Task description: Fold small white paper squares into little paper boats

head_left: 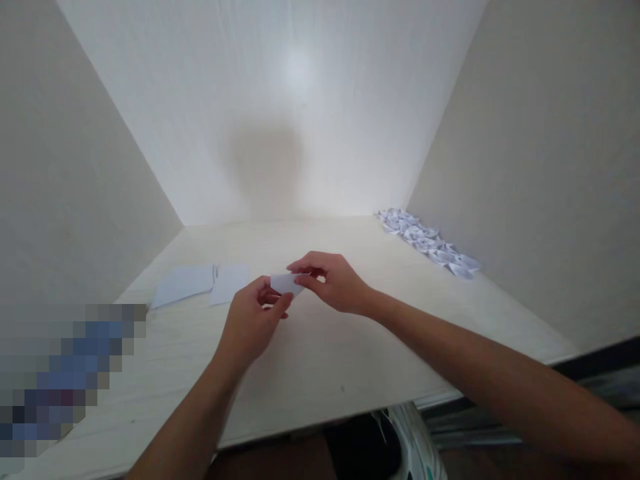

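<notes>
Small folded paper piece [287,283]: pinched between fingers of my left hand [253,323] and right hand [333,283], above table [320,360]. Flat sheets [203,283] lie left; folded pile [427,240] right.

Both forearms bare, no sleeves; left hand [253,320] and right hand [336,283] ringless.

The 1 view comes from a camera worn on the person's head, looking forward and down across a pale wooden table [310,373] boxed in by 3 light walls. The near table edge runs along 6 o'clock, the back wall fills 12 o'clock, and side walls close in at 9 and 3 o'clock. Both forearms enter from 6 o'clock, so the left hand [250,323] and right hand [337,283] sit near the lens at frame centre. No 2nd view shares the scene.
</notes>
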`<state>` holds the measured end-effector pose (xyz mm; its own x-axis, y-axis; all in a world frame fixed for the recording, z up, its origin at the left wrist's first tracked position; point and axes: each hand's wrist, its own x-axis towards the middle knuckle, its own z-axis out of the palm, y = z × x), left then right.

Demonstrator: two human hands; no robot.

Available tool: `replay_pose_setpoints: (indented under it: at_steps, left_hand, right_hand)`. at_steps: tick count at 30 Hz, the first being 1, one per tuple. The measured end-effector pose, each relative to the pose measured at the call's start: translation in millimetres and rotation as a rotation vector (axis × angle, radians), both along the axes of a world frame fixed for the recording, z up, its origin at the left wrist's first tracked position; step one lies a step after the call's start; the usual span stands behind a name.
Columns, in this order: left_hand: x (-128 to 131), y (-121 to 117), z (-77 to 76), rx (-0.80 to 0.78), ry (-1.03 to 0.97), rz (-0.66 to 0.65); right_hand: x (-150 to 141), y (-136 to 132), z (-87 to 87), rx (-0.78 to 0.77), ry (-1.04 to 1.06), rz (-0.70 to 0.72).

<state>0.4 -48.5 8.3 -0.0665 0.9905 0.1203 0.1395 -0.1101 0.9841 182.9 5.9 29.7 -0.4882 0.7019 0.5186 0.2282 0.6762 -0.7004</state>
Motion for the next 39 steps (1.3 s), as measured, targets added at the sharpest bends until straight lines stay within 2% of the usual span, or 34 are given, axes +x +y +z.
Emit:
replay_pose_setpoints:
  at_steps: [5,9,12,15,21,27,32,39]
  left_hand:
    - [10,-6,-0.6,-0.001,0.010,-0.020]
    - [17,-17,-1.2,-0.010,0.039,0.001]
    - [19,-24,-2.2,0.049,0.027,0.031]
    - [20,-28,-3.2,0.132,0.027,0.069]
    - [19,-32,-6.1,0.337,0.324,0.159]
    - [21,-31,-8.3,0.271,0.108,0.155]
    - [22,-31,-5.1,0.238,0.032,0.172]
    - [18,-26,1.2,0.083,-0.220,0.039]
  right_hand:
    - [6,-4,-9.5,0.182,-0.100,0.035]
    - [13,-9,-15.1,0.161,-0.109,0.077]
    - [14,-11,-17.1,0.143,-0.054,0.082]
    - [11,-13,-17.9,0.054,0.002,0.071]
    - [5,-17,-17.1,-0.323,0.182,0.100]
    - [8,-15,-15.4,-0.386,0.194,0.065]
    - [7,-15,-15.3,-0.417,0.237,0.092]
    - [5,-20,-13.8,-0.485,0.313,0.182]
